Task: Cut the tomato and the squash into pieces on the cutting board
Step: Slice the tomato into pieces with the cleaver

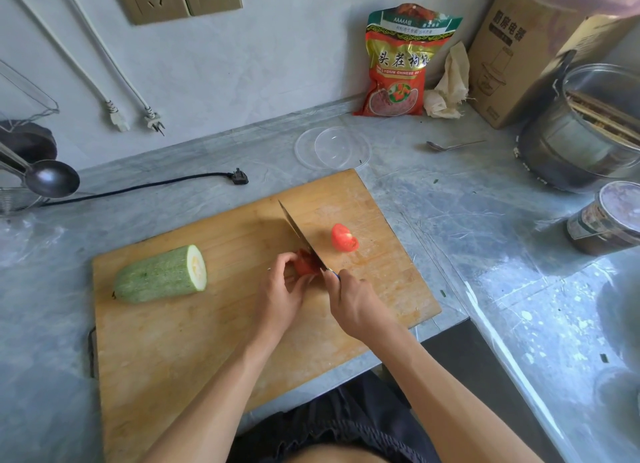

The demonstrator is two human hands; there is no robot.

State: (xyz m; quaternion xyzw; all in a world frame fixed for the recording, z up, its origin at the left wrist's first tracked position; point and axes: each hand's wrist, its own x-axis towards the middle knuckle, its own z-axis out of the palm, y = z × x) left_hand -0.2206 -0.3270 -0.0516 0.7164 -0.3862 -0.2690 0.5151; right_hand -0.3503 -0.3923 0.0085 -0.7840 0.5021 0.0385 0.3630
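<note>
A wooden cutting board (194,341) lies on the grey counter. On its left part rests a pale green squash (156,275), its cut end facing right. Near the board's middle my left hand (280,289) holds a red tomato piece (304,263) with curled fingers. My right hand (353,303) grips the handle of a cleaver (301,236), whose blade stands edge-down against the right side of that piece. A separate tomato piece (344,237) lies on the board to the right of the blade.
A clear plastic lid (332,147) and a spoon (450,146) lie behind the board. A red food bag (401,64), cardboard box (526,54), pot (581,133) and jar (609,217) stand at the right. A ladle (48,178) and black cable (138,185) are at the left.
</note>
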